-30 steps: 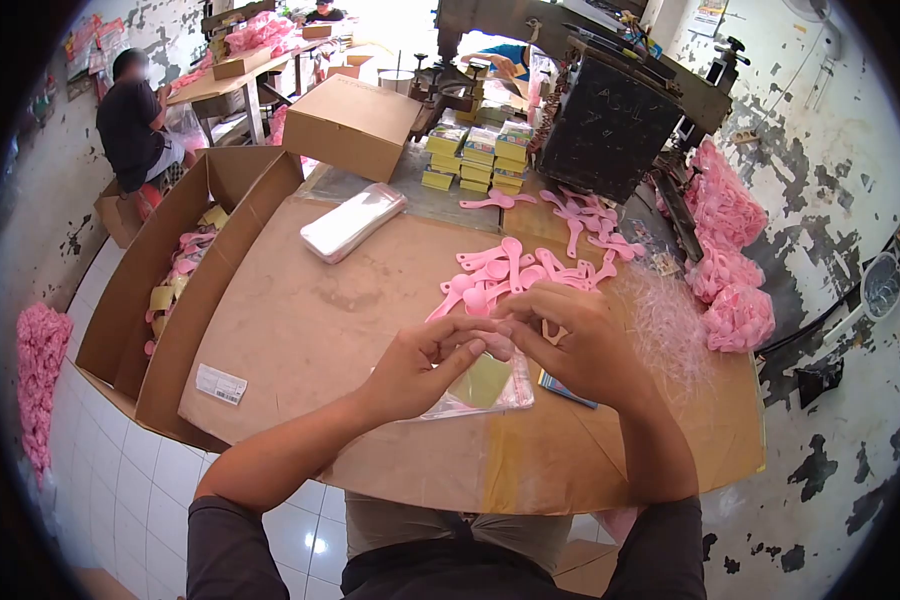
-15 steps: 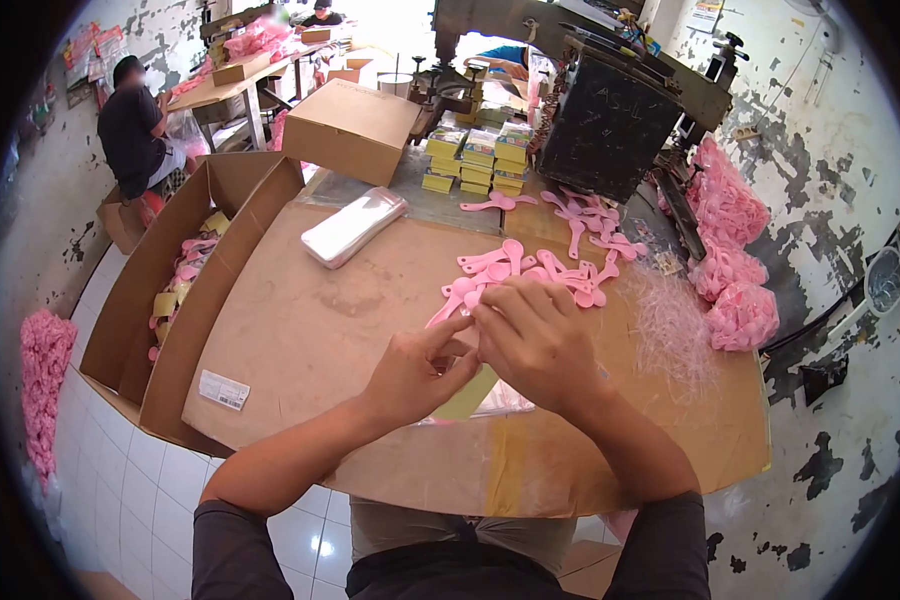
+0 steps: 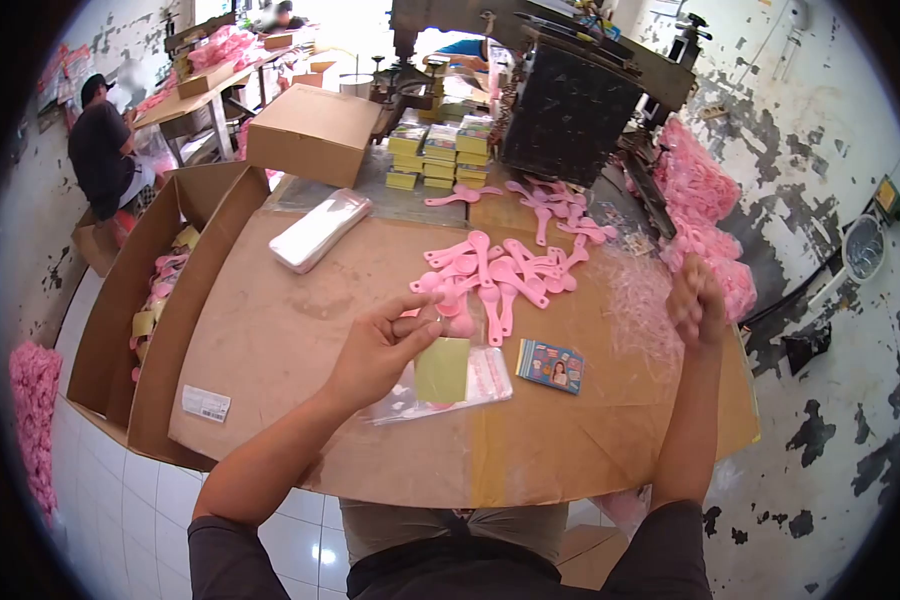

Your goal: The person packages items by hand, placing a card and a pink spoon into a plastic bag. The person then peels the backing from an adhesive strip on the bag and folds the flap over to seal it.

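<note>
My left hand (image 3: pixel 395 340) pinches the top of a clear plastic bag that holds a yellow-green card (image 3: pixel 442 370) and what looks like a pink spoon. Under it lie more clear bags (image 3: pixel 490 378) with pink print. My right hand (image 3: pixel 697 305) is raised at the right, near the tangle of plastic strips; it is blurred, and whether it holds anything cannot be made out. Pink measuring spoons (image 3: pixel 510 275) form a loose pile beyond my left hand. A small stack of printed cards (image 3: pixel 550 366) lies between the hands.
A long open carton (image 3: pixel 160 400) with packed items stands at the left. At the back are a closed box (image 3: pixel 313 130), card stacks (image 3: pixel 440 155) and a black machine (image 3: pixel 570 105). A bundle of clear bags (image 3: pixel 320 230) lies on the cardboard. A seated person (image 3: pixel 100 155) is far left.
My right hand has left my left hand and moved right, uncovering the card stack and more spoons. My left hand still pinches the bag. The whole view has shifted slightly.
</note>
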Demonstrator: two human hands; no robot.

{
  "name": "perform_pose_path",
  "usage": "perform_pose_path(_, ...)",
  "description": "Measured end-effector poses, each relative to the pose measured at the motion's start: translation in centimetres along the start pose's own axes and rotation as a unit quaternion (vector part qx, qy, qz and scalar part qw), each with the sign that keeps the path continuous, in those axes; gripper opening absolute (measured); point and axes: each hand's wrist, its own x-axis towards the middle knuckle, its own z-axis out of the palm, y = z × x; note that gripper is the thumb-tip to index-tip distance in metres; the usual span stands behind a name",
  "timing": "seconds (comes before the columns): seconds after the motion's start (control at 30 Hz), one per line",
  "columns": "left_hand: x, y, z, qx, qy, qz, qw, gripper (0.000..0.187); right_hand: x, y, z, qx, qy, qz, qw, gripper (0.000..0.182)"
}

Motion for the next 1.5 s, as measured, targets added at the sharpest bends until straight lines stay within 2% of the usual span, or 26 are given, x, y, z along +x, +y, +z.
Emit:
perform_pose_path(0.07,0.1,-0.1,-0.1,0.01,-0.003,0.002,1.0,0.042,0.3,3.0,-4.8,-0.052,0.135,-0.025,0.989,0.023)
perform_pose_path(0.1,0.0,-0.2,-0.1,0.017,-0.002,0.001,1.0,0.041,-0.1,4.7,-6.6,-0.231,0.152,-0.052,0.959,0.03)
perform_pose_path(0.13,-0.1,0.0,0.0,0.018,0.002,-0.007,1.0,0.04,-0.9,6.9,-8.2,-0.402,0.165,-0.078,0.897,0.038)
perform_pose_path(0.17,-0.2,0.2,0.1,0.021,0.006,-0.014,1.0,0.039,-1.6,8.8,-9.3,-0.558,0.172,-0.102,0.806,0.046)
perform_pose_path(0.2,-0.1,0.3,0.1,0.023,0.012,-0.02,0.999,0.038,-1.8,9.6,-9.7,-0.696,0.174,-0.122,0.686,0.054)
perform_pose_path(0.3,-0.2,0.2,0.3,0.038,0.028,0.003,0.999,0.036,-1.8,5.3,-2.6,-0.662,0.248,-0.107,0.699,0.048)
perform_pose_path(0.4,-0.1,-0.1,0.2,0.046,0.023,0.01,0.999,0.036,0.0,5.0,2.7,-0.528,0.199,-0.216,0.797,0.039)
perform_pose_path(0.47,0.0,-0.2,0.2,0.031,0.026,-0.006,0.999,0.036,0.3,3.5,9.0,-0.346,0.089,-0.121,0.926,0.034)
perform_pose_path(0.53,-0.1,-0.6,0.2,0.017,0.03,-0.016,0.999,0.035,0.8,3.8,13.6,-0.266,-0.075,-0.109,0.955,0.042)
perform_pose_path(0.6,-0.1,-1.2,0.1,0.01,0.036,-0.016,0.999,0.035,0.6,3.8,18.7,-0.24,-0.134,-0.171,0.946,0.05)
perform_pose_path(0.7,-0.2,-0.9,0.3,0.008,0.027,0.003,1.0,0.035,1.0,4.8,21.6,-0.182,-0.144,-0.117,0.966,0.053)
perform_pose_path(0.73,-0.2,-0.8,0.3,0.008,0.027,0.012,1.0,0.035,1.7,6.2,21.9,-0.072,-0.149,-0.065,0.984,0.047)
perform_pose_path(0.83,-0.2,-0.6,0.1,-0.002,0.026,0.02,0.999,0.034,2.3,6.5,21.8,0.028,-0.167,-0.038,0.985,0.041)
perform_pose_path(0.93,0.0,-0.6,-0.1,-0.023,0.018,-0.002,1.0,0.035,2.2,5.3,21.4,0.014,-0.165,-0.011,0.986,0.035)
perform_pose_path(1.1,0.1,-1.1,-0.3,0.011,0.019,-0.04,0.999,0.03,2.4,7.3,20.6,0.013,-0.154,-0.017,0.988,0.03)
perform_pose_path(1.23,0.1,-1.3,-0.3,0.019,0.035,-0.03,0.999,0.028,2.2,7.3,20.9,0.047,-0.109,-0.013,0.993,0.025)
perform_pose_path(1.5,0.2,-1.0,-0.2,0.057,0.035,-0.027,0.997,0.026,2.5,7.8,19.9,0.054,-0.1,0.02,0.993,0.018)
